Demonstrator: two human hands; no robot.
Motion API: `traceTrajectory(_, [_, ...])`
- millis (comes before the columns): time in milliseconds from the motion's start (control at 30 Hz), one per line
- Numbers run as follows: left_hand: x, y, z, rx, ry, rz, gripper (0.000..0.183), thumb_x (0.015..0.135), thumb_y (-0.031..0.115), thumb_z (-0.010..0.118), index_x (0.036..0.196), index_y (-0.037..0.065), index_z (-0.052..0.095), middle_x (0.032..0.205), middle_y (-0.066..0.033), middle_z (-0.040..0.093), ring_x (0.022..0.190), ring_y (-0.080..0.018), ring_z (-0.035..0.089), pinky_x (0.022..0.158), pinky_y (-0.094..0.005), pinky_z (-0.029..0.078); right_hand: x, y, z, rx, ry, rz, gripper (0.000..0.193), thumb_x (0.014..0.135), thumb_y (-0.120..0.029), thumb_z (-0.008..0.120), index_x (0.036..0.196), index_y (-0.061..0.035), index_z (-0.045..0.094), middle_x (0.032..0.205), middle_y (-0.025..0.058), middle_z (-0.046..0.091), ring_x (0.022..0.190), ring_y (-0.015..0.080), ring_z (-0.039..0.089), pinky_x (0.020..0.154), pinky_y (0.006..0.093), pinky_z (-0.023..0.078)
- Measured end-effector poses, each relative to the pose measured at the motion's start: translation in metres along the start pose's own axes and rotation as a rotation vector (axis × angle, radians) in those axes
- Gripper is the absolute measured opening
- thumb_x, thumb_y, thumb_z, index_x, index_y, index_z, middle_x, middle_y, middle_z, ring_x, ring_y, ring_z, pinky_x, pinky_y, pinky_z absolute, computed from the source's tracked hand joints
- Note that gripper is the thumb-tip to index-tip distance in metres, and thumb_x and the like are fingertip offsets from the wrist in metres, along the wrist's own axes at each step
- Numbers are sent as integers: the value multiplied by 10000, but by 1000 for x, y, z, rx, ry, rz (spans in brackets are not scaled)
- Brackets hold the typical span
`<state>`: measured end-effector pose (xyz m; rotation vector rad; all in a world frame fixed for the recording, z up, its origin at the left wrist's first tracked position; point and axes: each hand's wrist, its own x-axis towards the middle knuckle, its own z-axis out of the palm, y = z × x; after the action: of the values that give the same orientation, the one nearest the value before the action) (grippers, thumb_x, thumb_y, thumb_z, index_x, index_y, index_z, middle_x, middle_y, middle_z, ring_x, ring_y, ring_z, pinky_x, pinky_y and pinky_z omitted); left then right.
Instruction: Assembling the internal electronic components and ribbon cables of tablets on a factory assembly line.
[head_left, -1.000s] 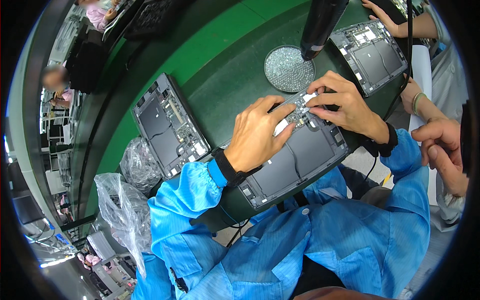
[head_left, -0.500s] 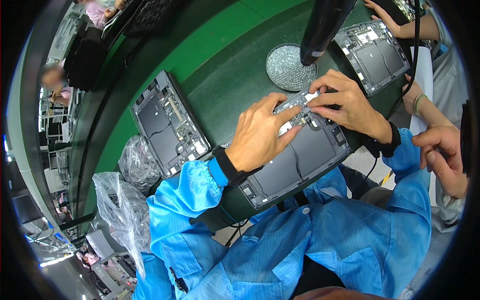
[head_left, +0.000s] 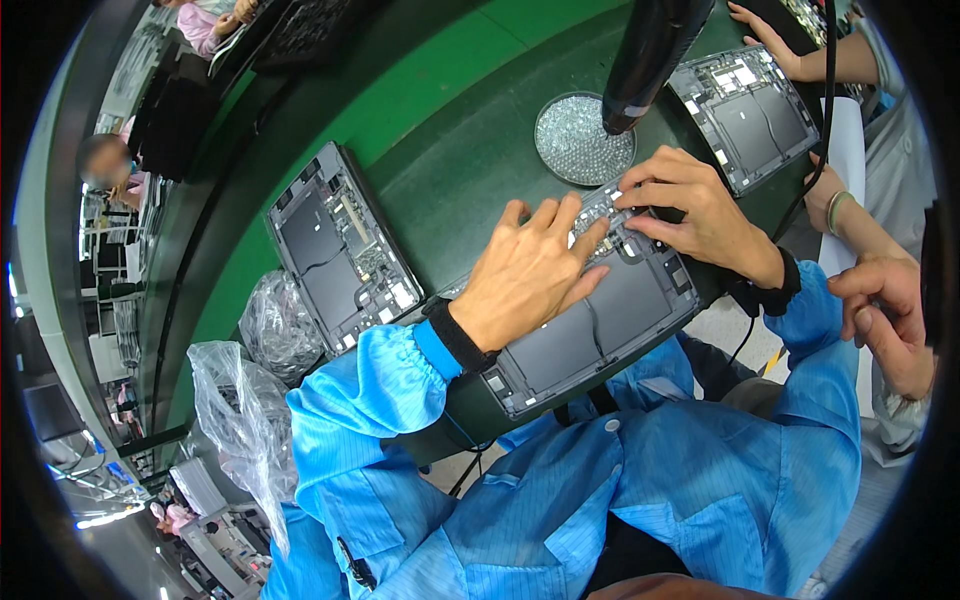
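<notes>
An opened laptop base [head_left: 640, 300] lies in front of me, its dark battery and a cable showing, with a circuit board [head_left: 600, 225] along its far side. Over the left part of that board is my left hand [head_left: 530, 270], fingers spread and holding nothing I can see. My right hand [head_left: 690, 205] is at the board's far right part, thumb and fingers bent in a pinch. Whatever sits between those fingertips is too small or hidden to make out. The left hand covers the laptop base's left far corner.
A round dish of clear beads [head_left: 585, 140] stands beyond my hands, under a black tube [head_left: 650, 60]. More opened laptop bases lie left [head_left: 340, 245] and right [head_left: 745, 120]. Crumpled plastic bags [head_left: 240, 410] are at the left. Another person's hands [head_left: 890, 310] are at the right.
My left hand has shifted slightly left, its fingers lifting and spreading away from the board's edge. The right hand stays nearly in place at the board.
</notes>
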<state>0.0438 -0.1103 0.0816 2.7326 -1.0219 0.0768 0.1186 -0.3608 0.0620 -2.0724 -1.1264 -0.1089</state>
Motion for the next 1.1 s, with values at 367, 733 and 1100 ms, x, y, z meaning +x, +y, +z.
traceTrajectory(367, [1, 0, 0, 30, -7, 0, 461, 962, 385, 673, 1321, 96, 678, 1255, -176, 604, 1106, -288, 644, 918, -446, 493, -6, -5, 2, -24, 32, -24, 194, 726, -22, 837, 905, -38, 762, 988, 69, 693, 853, 240, 639, 754, 364, 486])
traceTrajectory(733, [1, -2, 1, -29, 34, 15, 434, 946, 340, 693, 1297, 84, 685, 1235, -172, 614, 1065, -300, 660, 914, -456, 512, -2, -11, 5, -134, 24, -47, 131, 745, -71, 821, 845, -59, 737, 942, 30, 655, 843, 226, 586, 751, 371, 433])
traceTrajectory(1100, [1, -6, -1, -137, 36, 5, 424, 946, 334, 701, 1310, 115, 696, 1237, -183, 614, 974, -313, 668, 885, -449, 526, 3, -21, 3, -199, -3, -34, 111, 762, -89, 808, 841, -63, 734, 913, 31, 653, 845, 224, 595, 756, 376, 439])
